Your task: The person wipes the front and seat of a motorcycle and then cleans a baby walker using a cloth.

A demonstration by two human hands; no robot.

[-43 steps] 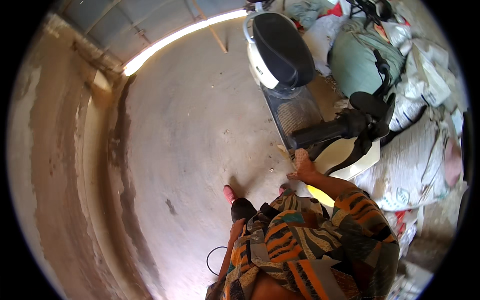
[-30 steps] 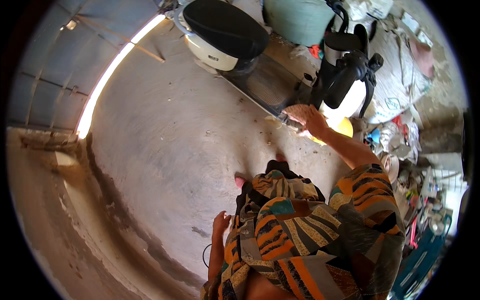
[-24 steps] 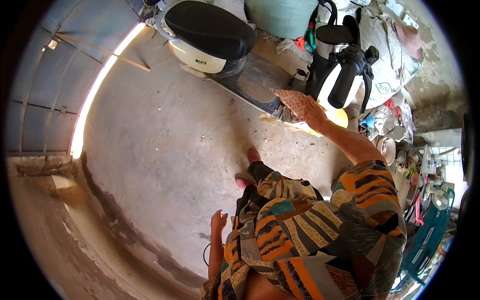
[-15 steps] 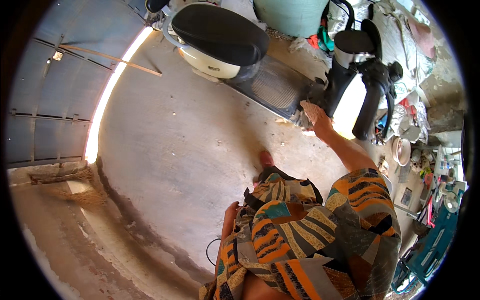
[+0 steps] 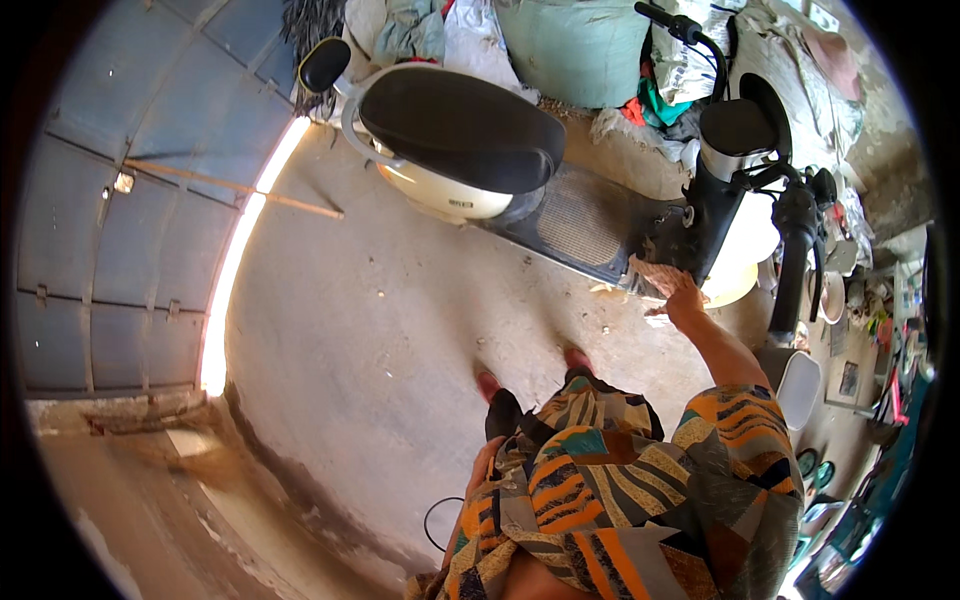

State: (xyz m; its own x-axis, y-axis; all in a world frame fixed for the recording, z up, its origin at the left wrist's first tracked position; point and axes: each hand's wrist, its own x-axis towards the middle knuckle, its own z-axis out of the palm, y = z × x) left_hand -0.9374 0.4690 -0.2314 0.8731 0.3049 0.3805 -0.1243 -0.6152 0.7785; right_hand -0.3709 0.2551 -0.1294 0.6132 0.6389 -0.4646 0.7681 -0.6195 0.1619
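Note:
A cream and black scooter point(image 5: 560, 170) stands in front of me on the concrete floor, its black seat to the left and its handlebar point(image 5: 790, 220) to the right. My right hand point(image 5: 678, 296) is stretched out to the scooter's footboard edge and grips a patterned cloth point(image 5: 652, 274) pressed against the black front panel. My left hand point(image 5: 482, 470) hangs down at my side beside my patterned dress, fingers loosely curled, holding nothing that I can see.
A metal gate point(image 5: 120, 240) closes the left side, with a thin stick point(image 5: 235, 187) leaning on it. Sacks and bundles of cloth point(image 5: 580, 45) are piled behind the scooter. A white bucket point(image 5: 795, 385) and scattered small items lie at the right.
I have stepped closer to the scooter and the view has swung round. My right hand with the cloth has moved along the footboard toward the front panel.

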